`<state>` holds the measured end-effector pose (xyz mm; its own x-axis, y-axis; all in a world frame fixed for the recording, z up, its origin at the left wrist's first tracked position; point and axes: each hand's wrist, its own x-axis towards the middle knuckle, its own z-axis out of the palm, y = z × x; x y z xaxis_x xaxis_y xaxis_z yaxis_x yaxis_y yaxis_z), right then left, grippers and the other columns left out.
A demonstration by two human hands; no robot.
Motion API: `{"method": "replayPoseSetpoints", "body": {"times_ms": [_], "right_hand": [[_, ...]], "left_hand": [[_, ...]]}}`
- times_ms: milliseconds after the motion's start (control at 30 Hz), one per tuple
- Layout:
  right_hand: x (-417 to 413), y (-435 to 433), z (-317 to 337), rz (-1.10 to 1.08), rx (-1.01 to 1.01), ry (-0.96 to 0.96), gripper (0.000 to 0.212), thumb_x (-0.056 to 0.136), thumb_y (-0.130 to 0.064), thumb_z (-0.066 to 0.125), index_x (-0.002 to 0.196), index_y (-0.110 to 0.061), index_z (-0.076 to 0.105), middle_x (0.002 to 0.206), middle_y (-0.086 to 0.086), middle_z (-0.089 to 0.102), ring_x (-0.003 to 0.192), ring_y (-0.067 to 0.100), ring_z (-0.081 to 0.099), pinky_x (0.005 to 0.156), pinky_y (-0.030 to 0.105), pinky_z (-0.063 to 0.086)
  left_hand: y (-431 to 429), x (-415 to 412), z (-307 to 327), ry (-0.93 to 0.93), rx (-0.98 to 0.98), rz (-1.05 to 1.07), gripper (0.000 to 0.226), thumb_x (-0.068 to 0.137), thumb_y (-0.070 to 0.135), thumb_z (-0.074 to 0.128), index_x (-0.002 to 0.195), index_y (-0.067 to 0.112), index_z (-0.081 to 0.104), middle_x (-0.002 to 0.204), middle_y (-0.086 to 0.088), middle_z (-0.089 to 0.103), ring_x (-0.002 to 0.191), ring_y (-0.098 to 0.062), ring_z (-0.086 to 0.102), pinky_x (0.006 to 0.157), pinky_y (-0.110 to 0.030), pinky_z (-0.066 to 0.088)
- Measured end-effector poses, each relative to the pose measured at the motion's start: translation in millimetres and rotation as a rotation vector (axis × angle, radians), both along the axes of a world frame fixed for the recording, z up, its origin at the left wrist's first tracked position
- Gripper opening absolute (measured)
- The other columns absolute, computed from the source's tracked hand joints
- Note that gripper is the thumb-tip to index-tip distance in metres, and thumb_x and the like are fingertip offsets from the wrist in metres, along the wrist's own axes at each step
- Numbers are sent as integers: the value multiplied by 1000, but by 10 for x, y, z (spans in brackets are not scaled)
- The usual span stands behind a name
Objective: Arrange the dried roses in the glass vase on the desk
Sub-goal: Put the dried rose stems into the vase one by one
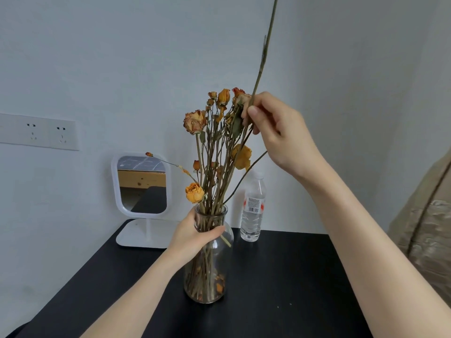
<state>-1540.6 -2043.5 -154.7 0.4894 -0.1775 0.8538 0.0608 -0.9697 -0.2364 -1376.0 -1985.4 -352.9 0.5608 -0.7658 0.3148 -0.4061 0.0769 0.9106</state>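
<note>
Black desk (288, 272) holds one vase (220, 262), one bottle (252, 215), perhaps ten roses (194, 122).

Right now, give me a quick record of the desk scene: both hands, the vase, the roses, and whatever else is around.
left hand: grips the glass vase at its neck
right hand: pinches a long stem that rises out of frame
dried roses: standing in the vase
desk: black, vase upright on it
behind vase: mirror, water bottle
</note>
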Motion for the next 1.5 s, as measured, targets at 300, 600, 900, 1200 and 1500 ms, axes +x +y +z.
{"method": "replayPoseSetpoints", "body": {"times_ms": [300, 600, 900, 1200, 1500], "right_hand": [[189, 129, -12, -220, -9, -29, 29, 97, -20, 44, 82, -1, 61, 67, 13, 65, 62, 30, 63, 67, 44, 51], [309, -34, -699, -214, 133, 245, 24, 94, -25, 53, 86, -9, 69, 75, 5, 68, 67, 18, 62, 65, 31, 52], [364, -62, -951, -252, 198, 259, 23, 91, -34, 56, 90, -16, 71, 76, -3, 67, 64, 8, 57, 62, 21, 50], [366, -10, -826, -283, 200, 102, 17, 89, -30, 60, 89, -16, 69, 70, -9, 57, 59, 3, 51, 57, 16, 42], [360, -34, -935, -283, 235, 120, 17, 88, -32, 61, 90, -17, 69, 73, -10, 58, 61, 3, 52, 58, 12, 42]], "left_hand": [[4, -15, 14, -29, 4, 14, 46, 71, 37, 74, 109, 40, 47, 102, 22, 60, 97, -2, 55, 86, -21, 41], [5, -1, 1, 5, -20, -2, 44, 64, 40, 77, 101, 45, 52, 100, 20, 67, 95, 1, 61, 76, -16, 44], [-36, 22, -26, 0, -28, 1, 53, 58, 49, 75, 105, 47, 51, 103, 18, 66, 99, -2, 61, 86, -26, 48], [-30, 7, -27, -13, -38, 13, 44, 65, 41, 75, 101, 48, 50, 100, 21, 66, 95, 3, 59, 79, -19, 45], [-51, 18, -42, -22, -42, 21, 51, 63, 45, 75, 107, 46, 50, 101, 24, 64, 95, 7, 58, 75, -14, 42]]}}
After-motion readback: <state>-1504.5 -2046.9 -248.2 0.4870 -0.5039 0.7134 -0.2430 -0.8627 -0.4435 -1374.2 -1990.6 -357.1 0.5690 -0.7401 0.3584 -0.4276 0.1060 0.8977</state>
